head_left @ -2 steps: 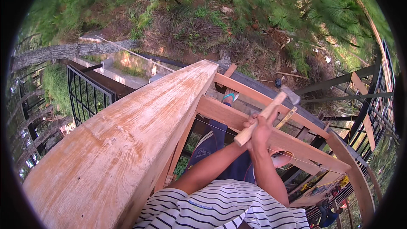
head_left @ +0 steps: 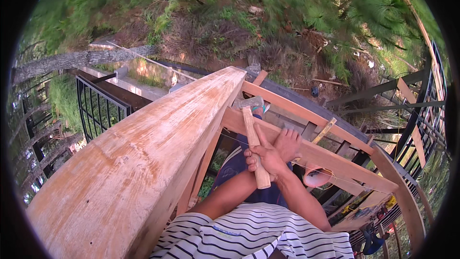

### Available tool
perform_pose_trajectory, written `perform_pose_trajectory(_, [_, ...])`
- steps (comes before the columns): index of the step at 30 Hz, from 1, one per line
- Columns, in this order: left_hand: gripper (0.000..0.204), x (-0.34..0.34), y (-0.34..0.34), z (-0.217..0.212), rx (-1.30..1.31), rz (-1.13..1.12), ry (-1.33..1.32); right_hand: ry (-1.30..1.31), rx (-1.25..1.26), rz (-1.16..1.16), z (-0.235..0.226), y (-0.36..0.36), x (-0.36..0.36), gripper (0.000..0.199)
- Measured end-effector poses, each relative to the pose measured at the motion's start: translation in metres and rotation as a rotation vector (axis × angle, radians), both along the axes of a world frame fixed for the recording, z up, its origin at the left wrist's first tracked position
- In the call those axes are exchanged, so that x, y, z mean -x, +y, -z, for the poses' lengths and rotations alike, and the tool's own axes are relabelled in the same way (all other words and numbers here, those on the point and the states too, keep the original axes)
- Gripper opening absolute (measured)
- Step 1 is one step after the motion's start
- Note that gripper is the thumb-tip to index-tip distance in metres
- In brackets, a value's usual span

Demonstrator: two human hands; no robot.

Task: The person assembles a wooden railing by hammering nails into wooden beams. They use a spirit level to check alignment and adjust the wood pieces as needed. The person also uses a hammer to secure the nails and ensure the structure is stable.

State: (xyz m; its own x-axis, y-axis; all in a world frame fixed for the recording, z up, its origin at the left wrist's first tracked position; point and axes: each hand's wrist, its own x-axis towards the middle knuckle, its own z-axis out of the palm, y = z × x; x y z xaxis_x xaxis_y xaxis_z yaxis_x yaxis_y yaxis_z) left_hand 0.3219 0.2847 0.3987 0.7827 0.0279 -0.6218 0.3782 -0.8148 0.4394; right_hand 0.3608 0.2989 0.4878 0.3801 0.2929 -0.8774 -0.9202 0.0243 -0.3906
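A hatchet (head_left: 252, 132) with a pale wooden handle and grey metal head is in my right hand (head_left: 270, 159). My fingers wrap the lower handle, and the thumb lies along it. The hatchet's head is beside the tapered end of a large pale timber (head_left: 158, 139), close to the joint with a cross beam (head_left: 335, 158); whether it touches is unclear. Past my crossed wrists, my left hand (head_left: 288, 144) rests on that cross beam with its fingers curled over it. Part of my left forearm is hidden behind my right hand and the handle.
A second beam (head_left: 302, 105) runs farther out, with a yellow-edged strip (head_left: 324, 131) between the two. A string (head_left: 330, 177) stretches along the near beam. An orange-rimmed round object (head_left: 318, 177) is below. Black railings (head_left: 100, 108) stand left; a slope (head_left: 206, 33) drops beyond.
The hatchet has swung left, from over the cross beam to beside the large timber, its handle now more upright. My left hand, mostly hidden before, now shows on the beam.
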Motion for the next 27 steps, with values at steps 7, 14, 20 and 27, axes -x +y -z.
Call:
perform_pose_trajectory(7, [0.049,0.006,0.003,0.017,-0.117,-0.108,-0.256,-0.3,-0.03,0.171,0.016,0.0,-0.079,0.062])
perform_pose_trajectory(14, [0.059,0.006,-0.01,0.035,-0.078,-0.067,-0.195,0.207,0.024,-0.675,-0.002,0.027,0.011,0.038])
perform_pose_trajectory(20, [0.055,0.013,-0.019,0.052,-0.078,-0.14,-0.231,-0.083,-0.017,0.054,0.01,0.009,-0.059,0.04])
perform_pose_trajectory(27, [0.062,0.008,0.005,0.011,-0.254,0.012,-0.179,-0.268,0.08,-0.572,0.011,0.02,0.016,0.032])
